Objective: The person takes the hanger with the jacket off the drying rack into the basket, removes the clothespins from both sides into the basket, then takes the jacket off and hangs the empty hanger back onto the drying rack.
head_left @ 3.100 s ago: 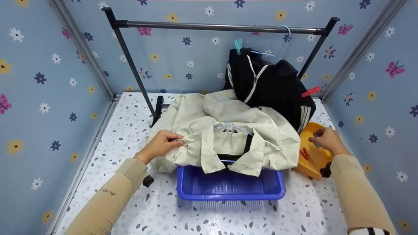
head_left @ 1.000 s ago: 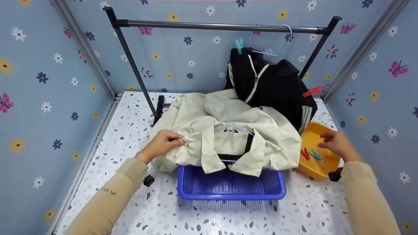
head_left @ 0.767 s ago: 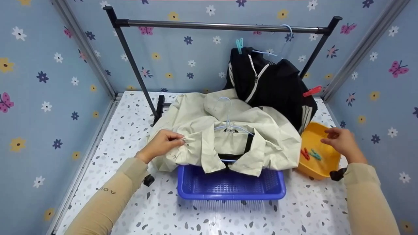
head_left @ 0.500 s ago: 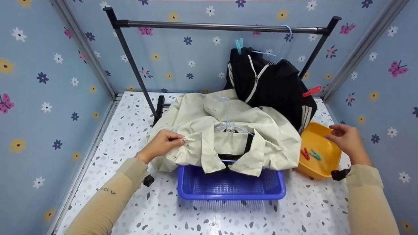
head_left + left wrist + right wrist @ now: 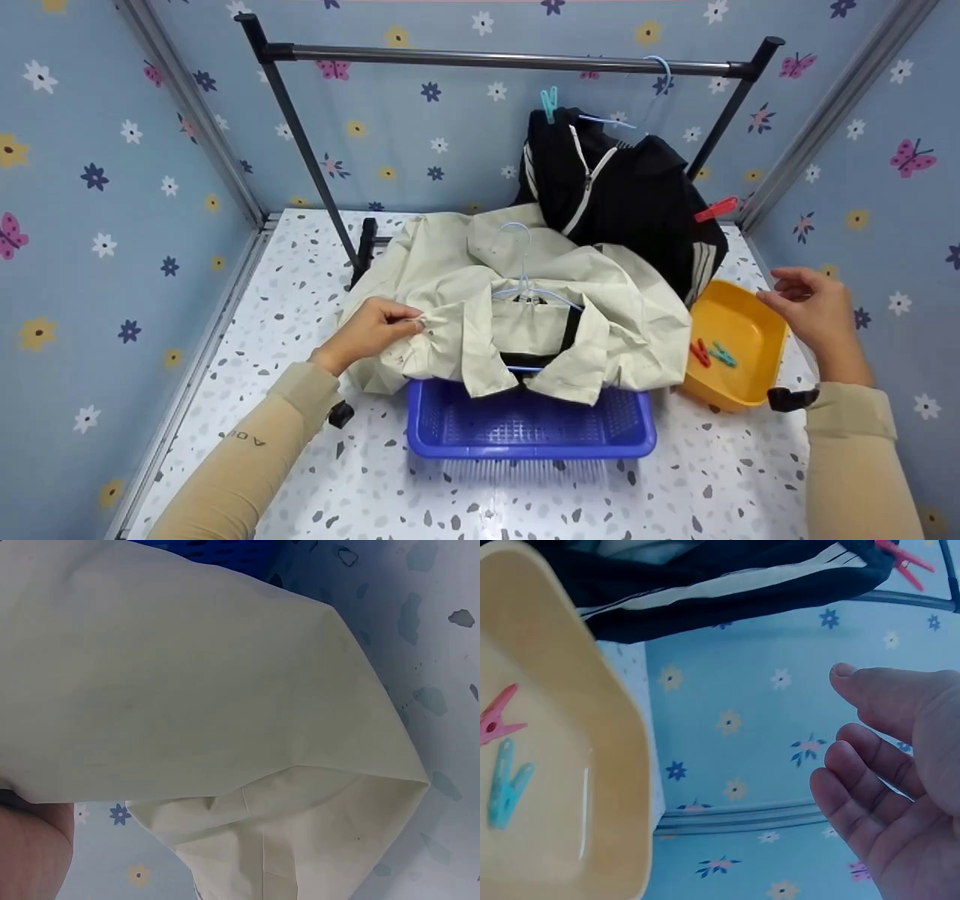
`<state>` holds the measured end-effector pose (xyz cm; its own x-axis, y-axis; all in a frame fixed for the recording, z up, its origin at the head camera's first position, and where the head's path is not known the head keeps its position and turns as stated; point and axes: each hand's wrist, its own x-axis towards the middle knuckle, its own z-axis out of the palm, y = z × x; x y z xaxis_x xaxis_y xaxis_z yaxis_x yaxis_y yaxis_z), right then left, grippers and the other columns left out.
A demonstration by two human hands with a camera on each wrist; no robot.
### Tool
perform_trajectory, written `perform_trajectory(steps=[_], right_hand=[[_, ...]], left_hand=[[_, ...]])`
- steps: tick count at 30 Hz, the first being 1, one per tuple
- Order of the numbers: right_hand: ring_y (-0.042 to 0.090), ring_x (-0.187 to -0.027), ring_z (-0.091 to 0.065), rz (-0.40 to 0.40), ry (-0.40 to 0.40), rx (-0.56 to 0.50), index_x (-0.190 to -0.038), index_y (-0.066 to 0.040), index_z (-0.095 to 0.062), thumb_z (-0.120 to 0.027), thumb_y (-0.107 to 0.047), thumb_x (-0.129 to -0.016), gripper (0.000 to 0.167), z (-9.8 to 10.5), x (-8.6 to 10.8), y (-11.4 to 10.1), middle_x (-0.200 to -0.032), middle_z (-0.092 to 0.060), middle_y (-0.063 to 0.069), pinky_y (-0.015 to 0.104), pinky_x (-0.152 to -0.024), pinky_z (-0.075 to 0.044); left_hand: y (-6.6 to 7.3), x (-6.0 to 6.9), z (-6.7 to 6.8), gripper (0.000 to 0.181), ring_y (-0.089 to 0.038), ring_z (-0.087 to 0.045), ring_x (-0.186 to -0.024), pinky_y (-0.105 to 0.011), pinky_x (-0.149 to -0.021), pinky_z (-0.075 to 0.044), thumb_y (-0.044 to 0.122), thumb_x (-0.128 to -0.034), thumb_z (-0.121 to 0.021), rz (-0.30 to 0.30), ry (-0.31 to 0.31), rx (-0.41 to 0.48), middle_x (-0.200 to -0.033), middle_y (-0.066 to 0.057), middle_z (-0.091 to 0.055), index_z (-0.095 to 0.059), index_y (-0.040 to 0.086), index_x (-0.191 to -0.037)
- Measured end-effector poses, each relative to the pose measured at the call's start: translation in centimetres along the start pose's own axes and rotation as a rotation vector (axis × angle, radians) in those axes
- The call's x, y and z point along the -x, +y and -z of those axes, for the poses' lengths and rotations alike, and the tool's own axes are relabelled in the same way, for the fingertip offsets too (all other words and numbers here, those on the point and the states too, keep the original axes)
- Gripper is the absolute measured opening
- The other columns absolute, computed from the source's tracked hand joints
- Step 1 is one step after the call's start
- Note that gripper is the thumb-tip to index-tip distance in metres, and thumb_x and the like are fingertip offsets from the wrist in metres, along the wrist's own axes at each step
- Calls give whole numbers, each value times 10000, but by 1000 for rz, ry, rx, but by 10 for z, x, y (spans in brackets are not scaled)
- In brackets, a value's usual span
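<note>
A pale beige jacket point(image 5: 442, 247) lies collar forward over the blue basket point(image 5: 532, 452), with a light blue hanger point(image 5: 523, 281) in its neck. My left hand point(image 5: 367, 334) pinches the jacket's shoulder at the left; in the left wrist view the beige cloth point(image 5: 187, 682) hides most of that hand. Fingers relaxed and holding nothing, my right hand point(image 5: 817, 315) is raised just right of the yellow basin point(image 5: 765, 352). Inside the basin are a red clothespin point(image 5: 700, 352) and a teal clothespin point(image 5: 723, 355), side by side and apart from the hand.
Behind stands a dark clothes rack point(image 5: 465, 58). A black jacket point(image 5: 637, 195) hangs from its right end on a blue hanger, with a teal clothespin point(image 5: 550, 105) and a red clothespin point(image 5: 716, 209) clipped on. Patterned walls point(image 5: 97, 300) enclose the speckled surface point(image 5: 300, 480).
My right hand, earlier holding a teal clothespin over the basin, has let it drop in beside the red one. It has since moved right and away from the basin. My left hand stays put.
</note>
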<state>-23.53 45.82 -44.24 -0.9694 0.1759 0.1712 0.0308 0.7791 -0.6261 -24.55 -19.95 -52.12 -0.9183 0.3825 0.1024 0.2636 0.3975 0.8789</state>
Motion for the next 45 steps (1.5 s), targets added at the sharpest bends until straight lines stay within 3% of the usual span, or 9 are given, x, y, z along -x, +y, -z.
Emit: perform_trajectory(steps=[4, 10, 17, 23, 29, 37, 45], right_hand=[[-18, -869, -538, 52, 31, -3, -1371, 20, -692, -792, -228, -1017, 443, 4, 3, -14, -1080, -626, 35, -27, -783, -425], [-71, -849, -547, 162, 103, -30, -1312, 30, -724, -838, -172, -975, 409, 6, 10, -34, -991, -571, -217, -20, -815, -429], [-72, -837, -575, 292, 187, -110, -1241, 48, -758, -875, -34, -909, 362, 1, 15, -58, -992, -632, -129, -4, -841, -452], [-58, -814, -605, 434, 227, -168, -1174, 53, -788, -897, 94, -819, 373, -6, 18, -78, -959, -640, -158, 18, -819, -478], [-51, -832, -615, 550, 208, -172, -1164, 43, -790, -915, 96, -793, 394, -13, 23, -103, -960, -665, -127, 26, -833, -491], [23, -827, -603, 710, 127, -168, -1169, 45, -776, -915, 145, -747, 455, -30, 22, -130, -937, -714, 185, 36, -842, -492], [179, -788, -655, 801, 59, -153, -1154, 61, -754, -930, 112, -746, 447, -54, 17, -151, -943, -740, 197, 53, -824, -491]], left_hand=[[-1, 0, 0, 208, 3, -623, -784, -157, -723, -504, 60, -962, -784, 5, 5, -5, -1042, -192, -819, -826, -12, -1153], [-3, -1, 0, 211, 1, -622, -787, -157, -725, -502, 64, -964, -787, 2, 2, 5, -1047, -197, -817, -826, -10, -1158], [-3, -1, 0, 205, 7, -626, -781, -154, -723, -506, 51, -964, -783, -13, 0, 19, -1051, -215, -816, -822, -22, -1151], [-2, 0, 0, 202, 7, -631, -799, -153, -735, -508, 46, -968, -778, -4, -1, 14, -1079, -211, -816, -823, -20, -1154], [-1, 0, 0, 203, 4, -614, -781, -159, -722, -500, 40, -971, -775, 8, -5, 11, -1074, -202, -816, -820, -28, -1156], [-1, -1, 0, 205, -10, -610, -747, -161, -697, -496, 53, -968, -778, 12, -11, 12, -1046, -227, -812, -816, -25, -1154], [-1, 0, 0, 211, -9, -615, -754, -164, -703, -500, 63, -966, -783, 8, -11, 12, -1067, -225, -814, -816, -20, -1157]])
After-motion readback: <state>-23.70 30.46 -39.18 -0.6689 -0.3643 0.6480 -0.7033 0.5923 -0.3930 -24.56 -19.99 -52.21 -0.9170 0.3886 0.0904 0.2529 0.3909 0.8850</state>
